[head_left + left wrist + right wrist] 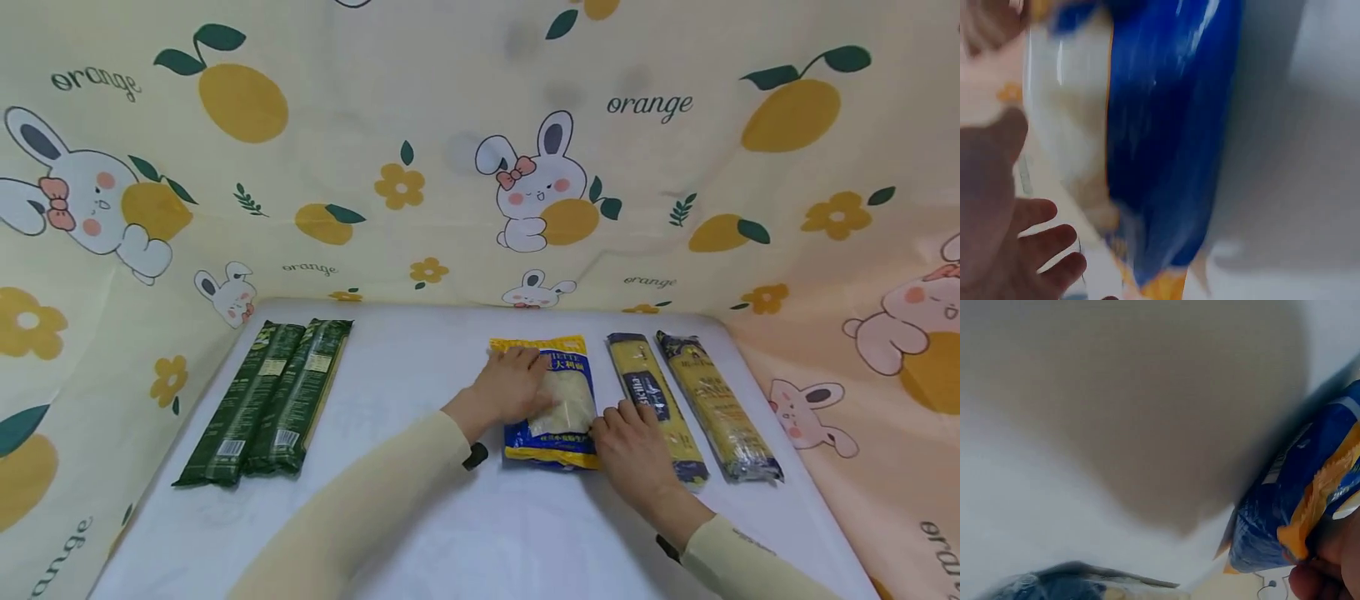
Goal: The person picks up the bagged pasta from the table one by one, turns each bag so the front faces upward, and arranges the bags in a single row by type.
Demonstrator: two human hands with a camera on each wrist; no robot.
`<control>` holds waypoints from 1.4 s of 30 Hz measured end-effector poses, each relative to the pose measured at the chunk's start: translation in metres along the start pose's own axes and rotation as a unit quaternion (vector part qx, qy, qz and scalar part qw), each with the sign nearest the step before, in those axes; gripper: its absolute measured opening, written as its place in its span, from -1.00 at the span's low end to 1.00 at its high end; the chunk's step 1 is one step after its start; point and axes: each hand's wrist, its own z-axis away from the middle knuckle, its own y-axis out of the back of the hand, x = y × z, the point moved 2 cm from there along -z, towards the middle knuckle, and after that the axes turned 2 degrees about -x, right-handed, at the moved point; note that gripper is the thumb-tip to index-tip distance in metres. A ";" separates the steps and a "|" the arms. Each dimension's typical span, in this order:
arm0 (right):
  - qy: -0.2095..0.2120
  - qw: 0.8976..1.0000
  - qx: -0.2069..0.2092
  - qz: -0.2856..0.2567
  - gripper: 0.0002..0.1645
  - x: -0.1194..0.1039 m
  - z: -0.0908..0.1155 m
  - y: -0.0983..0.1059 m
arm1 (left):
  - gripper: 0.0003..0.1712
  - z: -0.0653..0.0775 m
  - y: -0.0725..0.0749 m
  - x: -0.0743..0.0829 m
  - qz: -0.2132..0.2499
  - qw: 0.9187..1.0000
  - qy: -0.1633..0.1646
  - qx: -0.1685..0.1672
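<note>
A blue and yellow bag of pasta (570, 387) with a see-through window lies on the white table, right of the middle. Over its upper left part is my left hand (517, 387), and the left wrist view shows its fingers (1047, 244) loosely spread beside the bag. My right hand (633, 450) is at the bag's lower right corner. In the right wrist view its fingertips (1307, 581) pinch the yellow sealed edge. Whether a second bag lies underneath, I cannot tell.
Two dark green packs of long pasta (296, 400) lie side by side at the left. On the right are two yellowish pasta packs, one (645, 383) close to my right hand and another (720, 408) near the table's edge. A printed cloth (450, 108) hangs behind.
</note>
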 end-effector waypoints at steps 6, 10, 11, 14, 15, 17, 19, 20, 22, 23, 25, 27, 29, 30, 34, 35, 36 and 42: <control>-0.007 0.999 0.005 -0.049 -0.51 0.009 0.005 0.003 | 0.10 0.035 -0.038 0.008 -0.009 0.996 -0.021 -0.080; -0.030 0.997 0.033 -0.068 -0.46 0.010 0.002 0.007 | 0.13 0.045 -0.046 0.002 -0.033 0.998 -0.023 -0.055; -0.035 0.996 0.038 -0.075 -0.46 0.008 -0.001 0.008 | 0.13 0.046 -0.046 0.001 -0.032 0.998 -0.025 -0.049; -0.041 0.993 0.032 -0.105 -0.39 -0.005 -0.012 0.010 | 0.14 0.049 -0.044 -0.002 -0.018 0.999 -0.022 -0.041; -0.040 0.992 0.026 -0.118 -0.34 -0.011 -0.016 0.010 | 0.14 0.050 -0.043 -0.003 -0.014 0.999 -0.018 -0.045; -0.038 0.989 0.010 -0.145 -0.24 -0.024 -0.024 0.009 | 0.16 0.053 -0.042 -0.006 -0.010 0.998 -0.008 -0.057; -0.037 0.985 -0.012 -0.168 -0.15 -0.035 -0.030 0.005 | 0.18 0.055 -0.042 -0.008 -0.009 0.997 -0.004 -0.071; -0.038 0.983 -0.023 -0.178 -0.13 -0.039 -0.032 0.003 | 0.19 0.056 -0.043 -0.010 -0.011 0.997 -0.004 -0.077; -0.043 0.979 -0.046 -0.196 -0.09 -0.045 -0.036 -0.004 | 0.23 0.057 -0.044 -0.012 -0.014 0.996 -0.009 -0.085; -0.046 0.977 -0.054 -0.201 -0.09 -0.047 -0.037 -0.007 | 0.24 0.057 -0.046 -0.012 -0.015 0.996 -0.014 -0.085; -0.051 0.975 -0.067 -0.205 -0.08 -0.048 -0.037 -0.013 | 0.24 0.056 -0.049 -0.011 -0.017 0.997 -0.023 -0.078; -0.058 0.975 -0.074 -0.202 -0.07 -0.045 -0.037 -0.019 | 0.21 0.055 -0.050 -0.009 -0.025 0.997 -0.036 -0.063; -0.061 0.977 -0.074 -0.193 -0.07 -0.041 -0.036 -0.022 | 0.17 0.052 -0.051 -0.005 -0.040 0.997 -0.049 -0.048; -0.063 0.977 -0.076 -0.189 -0.07 -0.038 -0.036 -0.024 | 0.16 0.049 -0.051 -0.003 -0.047 0.997 -0.053 -0.042; -0.067 0.979 -0.080 -0.177 -0.09 -0.025 -0.033 -0.025 | 0.13 0.036 -0.053 0.005 -0.070 0.995 -0.056 -0.037; -0.069 0.978 -0.084 -0.176 -0.09 -0.022 -0.032 -0.026 | 0.13 0.032 -0.054 0.008 -0.071 0.995 -0.054 -0.038; -0.072 0.979 -0.086 -0.173 -0.09 -0.018 -0.032 -0.026 | 0.13 0.029 -0.054 0.011 -0.076 0.995 -0.055 -0.036; -0.087 0.979 -0.096 -0.154 -0.08 0.001 -0.028 -0.030 | 0.12 0.011 -0.052 0.023 -0.098 0.993 -0.060 -0.022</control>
